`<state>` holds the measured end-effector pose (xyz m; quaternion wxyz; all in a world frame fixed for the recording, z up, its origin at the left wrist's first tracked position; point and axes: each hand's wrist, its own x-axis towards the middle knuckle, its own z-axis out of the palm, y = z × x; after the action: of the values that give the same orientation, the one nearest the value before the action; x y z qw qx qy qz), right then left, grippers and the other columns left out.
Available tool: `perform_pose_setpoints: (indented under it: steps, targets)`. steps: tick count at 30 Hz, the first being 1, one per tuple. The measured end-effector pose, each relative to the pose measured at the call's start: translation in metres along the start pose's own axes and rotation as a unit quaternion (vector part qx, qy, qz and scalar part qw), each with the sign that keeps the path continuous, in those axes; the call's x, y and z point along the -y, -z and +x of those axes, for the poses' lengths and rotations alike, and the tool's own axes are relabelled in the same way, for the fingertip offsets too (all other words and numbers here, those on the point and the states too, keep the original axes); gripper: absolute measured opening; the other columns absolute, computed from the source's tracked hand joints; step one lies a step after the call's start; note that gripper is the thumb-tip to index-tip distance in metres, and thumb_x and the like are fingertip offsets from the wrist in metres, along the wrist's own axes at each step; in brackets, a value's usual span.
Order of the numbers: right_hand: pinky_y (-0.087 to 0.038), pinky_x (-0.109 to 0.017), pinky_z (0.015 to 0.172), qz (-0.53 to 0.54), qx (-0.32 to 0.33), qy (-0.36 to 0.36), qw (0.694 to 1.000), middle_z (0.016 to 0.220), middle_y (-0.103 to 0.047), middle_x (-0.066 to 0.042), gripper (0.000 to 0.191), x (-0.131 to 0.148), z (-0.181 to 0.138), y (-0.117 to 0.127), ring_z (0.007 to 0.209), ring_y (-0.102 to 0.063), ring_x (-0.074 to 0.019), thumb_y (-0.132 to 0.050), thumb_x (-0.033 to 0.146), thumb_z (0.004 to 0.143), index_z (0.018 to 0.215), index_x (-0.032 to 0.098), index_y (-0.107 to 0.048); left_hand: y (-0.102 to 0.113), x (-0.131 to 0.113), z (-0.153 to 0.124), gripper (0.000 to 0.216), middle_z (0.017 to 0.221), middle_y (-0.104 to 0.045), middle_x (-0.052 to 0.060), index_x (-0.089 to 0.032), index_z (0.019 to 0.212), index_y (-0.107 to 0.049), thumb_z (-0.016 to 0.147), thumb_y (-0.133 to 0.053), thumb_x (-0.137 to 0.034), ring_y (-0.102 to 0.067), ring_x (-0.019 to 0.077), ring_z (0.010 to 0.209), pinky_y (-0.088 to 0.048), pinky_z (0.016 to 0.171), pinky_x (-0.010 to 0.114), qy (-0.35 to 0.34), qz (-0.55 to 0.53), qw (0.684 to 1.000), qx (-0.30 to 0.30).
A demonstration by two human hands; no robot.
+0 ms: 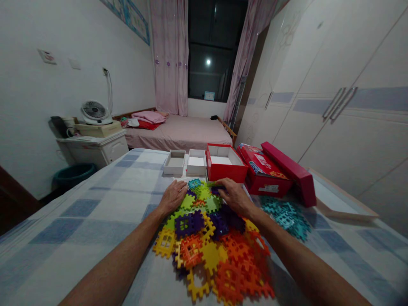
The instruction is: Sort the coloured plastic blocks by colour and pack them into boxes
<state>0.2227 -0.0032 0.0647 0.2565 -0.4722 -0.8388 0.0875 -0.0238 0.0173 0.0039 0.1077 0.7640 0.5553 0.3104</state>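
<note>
A heap of interlocking plastic building blocks with notched edges lies on the bed in front of me, with green, purple, yellow and orange pieces. My left hand [174, 196] rests at the far left edge of the heap, its fingers stretched out beside the green blocks [187, 201]. On the far right side, my right hand [235, 196] has its fingers and thumb bent around a purple block [216, 191], which they partly cover. Orange blocks [234, 278] and a yellow block [210, 257] are piled nearest me. One teal block [194, 183] sits at the heap's far end.
Beyond the heap stand two small white boxes [174, 173] and an open red box [226, 172]. A red printed box [267, 182] and a red lid [291, 176] lean together at right. Teal blocks [288, 217] lie in a separate pile near a shallow tray [347, 214].
</note>
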Motion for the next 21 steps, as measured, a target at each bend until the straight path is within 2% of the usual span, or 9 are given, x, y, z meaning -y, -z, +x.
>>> perform_pose_setpoints:
  steps: [3, 6, 11, 15, 21]
  targets:
    - [-0.039, -0.030, 0.091, -0.076, 0.084, 0.027, 0.993, 0.116, -0.058, -0.011, 0.036, 0.021, 0.030, -0.029, 0.106, -0.053, -0.0194, -0.045, 0.014, 0.084, 0.118, 0.016, -0.054, -0.002, -0.002, -0.003, 0.038, 0.113, -0.065, 0.003, -0.022, 0.109, -0.062, 0.089, -0.032, -0.032, -0.051, 0.0206, 0.113, -0.033, 0.103, 0.041, -0.003, -0.013, 1.000, 0.005]
    - [-0.040, -0.030, 0.088, -0.118, 0.126, 0.020, 0.985, 0.121, -0.057, -0.011, 0.038, 0.035, 0.053, -0.048, 0.110, -0.052, -0.0212, -0.041, 0.014, 0.085, 0.121, 0.017, -0.053, 0.002, -0.006, -0.005, 0.038, 0.103, -0.067, 0.003, -0.022, 0.100, -0.066, 0.089, -0.031, -0.032, -0.054, 0.0193, 0.106, -0.037, 0.098, 0.035, 0.002, -0.045, 0.999, 0.005]
    - [-0.043, -0.031, 0.080, -0.136, 0.135, -0.011, 0.981, 0.112, -0.060, -0.014, 0.033, 0.037, 0.069, -0.059, 0.102, -0.056, -0.0233, -0.042, 0.011, 0.083, 0.110, 0.016, -0.061, 0.008, -0.009, -0.007, 0.039, 0.078, -0.065, 0.002, -0.018, 0.076, -0.065, 0.087, -0.033, -0.037, -0.058, 0.0161, 0.081, -0.044, 0.079, 0.027, 0.026, -0.087, 0.996, 0.003]
    - [-0.043, -0.030, 0.077, -0.137, 0.127, -0.008, 0.982, 0.106, -0.059, -0.016, 0.028, 0.031, 0.066, -0.059, 0.093, -0.058, -0.0229, -0.045, 0.017, 0.083, 0.104, 0.013, -0.063, 0.008, -0.011, -0.007, 0.036, 0.078, -0.065, 0.002, -0.017, 0.073, -0.065, 0.084, -0.037, -0.037, -0.058, 0.0162, 0.079, -0.042, 0.075, 0.026, 0.031, -0.106, 0.994, -0.011]
    - [-0.042, -0.025, 0.080, -0.104, 0.091, 0.022, 0.990, 0.099, -0.061, -0.011, 0.027, 0.023, 0.056, -0.052, 0.089, -0.058, -0.0167, -0.041, 0.016, 0.088, 0.102, 0.013, -0.063, 0.007, -0.009, -0.007, 0.037, 0.070, -0.063, 0.001, -0.016, 0.068, -0.065, 0.082, -0.039, -0.038, -0.056, 0.0155, 0.072, -0.041, 0.069, 0.026, 0.044, -0.133, 0.990, -0.021]
